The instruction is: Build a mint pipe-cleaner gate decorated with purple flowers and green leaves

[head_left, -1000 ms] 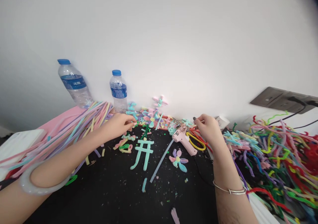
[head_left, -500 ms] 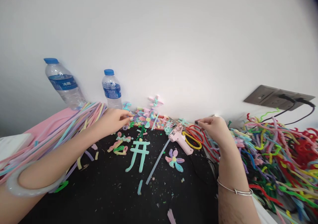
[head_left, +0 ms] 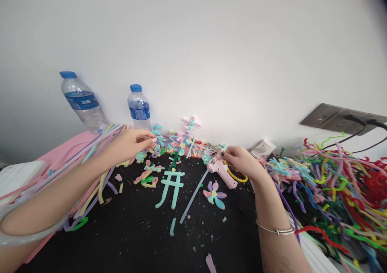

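My left hand (head_left: 140,143) hovers by the row of small fuzzy pieces at the wall, thumb and forefinger slightly apart, with nothing plainly in it. Fingertips of my right hand (head_left: 243,160) are pinched together at the front end of a pink glue gun (head_left: 225,174); what they hold, if anything, is hidden. A long pale glue stick (head_left: 193,198) sticks out of the gun's back. Between the hands lie a mint pipe-cleaner shape of crossed bars (head_left: 172,184) and a pipe-cleaner flower (head_left: 214,194) with pink, purple and blue petals. Finished pipe-cleaner flowers (head_left: 181,144) crowd the wall edge.
Two water bottles (head_left: 139,111) stand against the wall at left, above a bundle of pastel pipe cleaners (head_left: 99,156). A white paper cup (head_left: 263,149) lies tipped at right. Beyond are a tangle of coloured pipe cleaners (head_left: 332,200) and a wall socket (head_left: 338,117) with plugs.
My right hand has moved left from beside the red and yellow loops to the glue gun's front end, uncovering the paper cup. My left hand has drawn back slightly left.
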`<state>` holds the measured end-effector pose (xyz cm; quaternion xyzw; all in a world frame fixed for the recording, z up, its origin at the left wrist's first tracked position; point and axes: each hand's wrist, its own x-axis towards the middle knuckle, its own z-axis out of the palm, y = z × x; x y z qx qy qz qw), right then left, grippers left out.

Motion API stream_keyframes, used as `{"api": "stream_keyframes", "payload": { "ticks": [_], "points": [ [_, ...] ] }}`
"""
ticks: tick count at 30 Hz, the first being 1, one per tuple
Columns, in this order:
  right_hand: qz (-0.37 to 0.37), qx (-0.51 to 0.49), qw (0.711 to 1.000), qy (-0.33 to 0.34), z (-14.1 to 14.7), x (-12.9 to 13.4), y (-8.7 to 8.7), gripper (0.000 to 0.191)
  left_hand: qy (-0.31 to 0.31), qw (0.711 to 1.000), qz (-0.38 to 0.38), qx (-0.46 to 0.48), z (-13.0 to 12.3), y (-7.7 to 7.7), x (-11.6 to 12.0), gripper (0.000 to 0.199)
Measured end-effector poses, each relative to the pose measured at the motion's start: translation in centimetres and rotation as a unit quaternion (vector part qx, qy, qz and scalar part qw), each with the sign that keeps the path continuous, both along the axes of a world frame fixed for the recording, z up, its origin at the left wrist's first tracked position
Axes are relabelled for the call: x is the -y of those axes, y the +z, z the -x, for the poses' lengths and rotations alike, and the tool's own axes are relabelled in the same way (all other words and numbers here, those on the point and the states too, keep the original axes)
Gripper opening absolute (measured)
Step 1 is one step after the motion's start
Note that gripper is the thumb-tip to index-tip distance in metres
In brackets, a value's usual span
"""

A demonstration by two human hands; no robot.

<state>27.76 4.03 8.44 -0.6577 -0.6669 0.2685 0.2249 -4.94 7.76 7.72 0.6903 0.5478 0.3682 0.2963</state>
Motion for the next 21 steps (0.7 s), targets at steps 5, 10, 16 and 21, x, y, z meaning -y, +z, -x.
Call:
{"api": "stream_keyframes", "payload": {
  "ticks": [5,10,16,21],
  "points": [
    [0.167,-0.314,0.920,0.166,5.2,0.8,-1.0,0.020,-0.160,0.984,0.051,-0.052,-3.3,-0.3,3.1,0.030],
    [0.263,-0.414,0.844,0.216,7.5,1.4,-1.9,0.032,-0.198,0.980,0.007,-0.005,-5.8,-0.8,5.3,0.019],
    [0.284,-0.464,0.801,0.250,8.0,1.5,-2.7,0.038,-0.167,0.983,0.057,0.049,-6.8,-1.1,5.7,0.017],
    [0.315,-0.479,0.782,0.244,9.0,1.5,-3.4,0.050,-0.139,0.978,0.106,0.113,-6.9,-0.7,5.8,0.025]
  ]
}}
